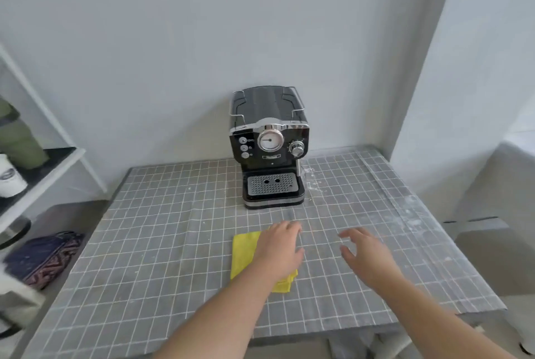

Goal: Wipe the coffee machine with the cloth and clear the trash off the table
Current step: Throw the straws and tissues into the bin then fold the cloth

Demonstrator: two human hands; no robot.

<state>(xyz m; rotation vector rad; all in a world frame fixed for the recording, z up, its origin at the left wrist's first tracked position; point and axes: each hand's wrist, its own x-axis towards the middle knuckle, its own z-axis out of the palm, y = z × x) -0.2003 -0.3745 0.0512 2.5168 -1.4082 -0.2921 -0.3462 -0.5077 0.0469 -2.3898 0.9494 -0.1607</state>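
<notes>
A black coffee machine (270, 147) with chrome trim, a round gauge and a metal drip grid stands at the back of the table, against the wall. A folded yellow cloth (244, 251) lies flat on the table in front of it. My left hand (279, 251) rests palm down over the cloth's right part, fingers spread. My right hand (366, 256) hovers to the right of the cloth, fingers apart, holding nothing. White powdery specks (314, 177) lie on the table right of the machine.
The table (162, 231) wears a grey cloth with a white grid. A white shelf (37, 173) on the left holds a green bottle and a white cup. A patterned dark bag (43, 257) lies below it. A grey stool (477, 228) stands at right.
</notes>
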